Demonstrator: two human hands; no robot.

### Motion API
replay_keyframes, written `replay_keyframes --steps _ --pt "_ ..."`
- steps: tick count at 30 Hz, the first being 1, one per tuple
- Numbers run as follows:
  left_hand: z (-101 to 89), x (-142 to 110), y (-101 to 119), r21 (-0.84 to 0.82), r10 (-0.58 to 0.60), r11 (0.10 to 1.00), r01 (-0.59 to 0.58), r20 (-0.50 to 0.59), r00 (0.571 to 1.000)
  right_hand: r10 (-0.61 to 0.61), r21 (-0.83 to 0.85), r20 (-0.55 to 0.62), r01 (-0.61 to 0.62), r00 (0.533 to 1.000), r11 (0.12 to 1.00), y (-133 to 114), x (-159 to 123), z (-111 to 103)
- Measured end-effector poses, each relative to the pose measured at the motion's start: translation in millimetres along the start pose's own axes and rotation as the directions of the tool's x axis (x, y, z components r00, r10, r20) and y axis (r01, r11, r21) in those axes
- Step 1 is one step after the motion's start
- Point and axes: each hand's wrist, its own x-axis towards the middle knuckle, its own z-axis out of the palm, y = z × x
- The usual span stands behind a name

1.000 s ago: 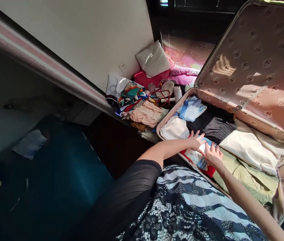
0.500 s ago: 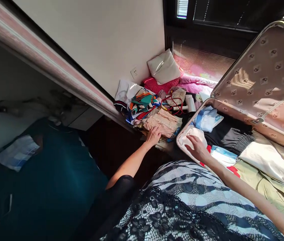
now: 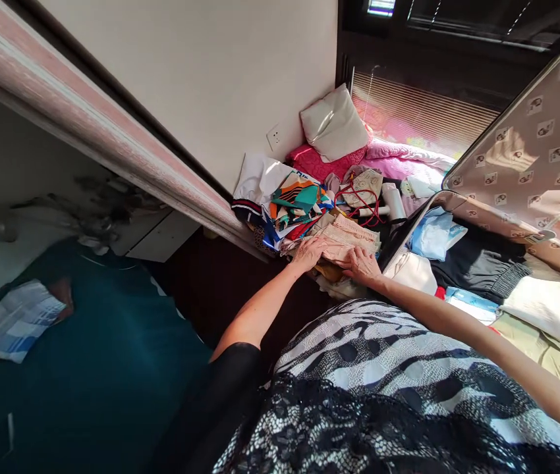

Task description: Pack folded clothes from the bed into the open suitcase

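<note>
A folded peach garment point(image 3: 346, 236) with gathered fabric lies on top of a pile of clothes. My left hand point(image 3: 308, 255) is closed on its near left edge. At the near right edge, my right hand point(image 3: 364, 266) grips the same garment, thumb side partly hidden. Under it, other folded cloth point(image 3: 339, 284) shows between my hands. Just behind are a teal and orange patterned garment point(image 3: 304, 197), a white garment point(image 3: 263, 178) and a beige pouch with a red cord point(image 3: 363, 189).
An open suitcase point(image 3: 504, 148) stands to my right, holding black trousers point(image 3: 482, 253), a blue plastic packet point(image 3: 433, 234) and cream cloth point(image 3: 547, 303). A cushion point(image 3: 334, 125) leans against the wall. A sliding door frame point(image 3: 126, 151) and a teal bed point(image 3: 126, 342) are leftward.
My right hand has moved left from the suitcase edge onto the peach garment. My left hand has stayed at the garment's left side. The view has shifted slightly.
</note>
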Motion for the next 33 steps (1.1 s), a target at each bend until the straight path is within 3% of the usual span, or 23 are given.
replay_keyframes --steps 7,11,15,17,19,22,25,28,33 --pt "-2.6 6.2 4.2 0.054 0.081 0.995 -0.082 0.026 0.996 0.028 0.074 0.048 -0.031 0.998 0.997 3.1 16.3 -15.9" --pt "1.4 11.9 11.3 0.074 0.056 0.996 -0.059 0.043 0.998 0.063 0.153 0.011 -0.064 0.998 0.986 16.0 24.4 -22.2" --pt "-12.3 26.7 1.6 -0.011 0.001 1.0 -0.001 0.02 1.0 0.109 0.288 -0.077 -0.082 0.991 0.954 35.4 29.8 -33.9" --pt "-26.0 35.4 -10.6 -0.095 0.016 0.995 -0.014 0.022 1.0 0.143 0.466 -0.158 -0.054 0.977 0.883 47.9 33.0 -44.0" --pt "-40.0 42.7 -23.0 -0.202 0.086 0.977 -0.071 0.066 0.994 0.161 0.657 -0.223 0.027 0.961 0.753 59.9 36.4 -56.4" --pt "-54.1 48.9 -29.7 -0.322 0.176 0.938 -0.126 0.129 0.976 0.103 0.799 -0.291 0.182 0.951 0.573 68.8 38.7 -75.5" --pt "-55.5 49.4 -13.8 -0.372 0.198 0.917 -0.146 0.105 0.975 0.033 0.823 -0.318 0.259 0.947 0.505 62.5 34.4 -90.4" --pt "-48.6 46.4 16.1 -0.445 0.22 0.877 -0.18 0.039 0.975 -0.023 0.837 -0.316 0.29 0.948 0.463 49.6 24.0 -101.1" --pt "-42.9 47.6 52.4 -0.629 0.249 0.755 -0.186 0.013 0.968 0.004 0.905 -0.326 0.31 0.946 0.292 56.0 -7.7 -119.7"
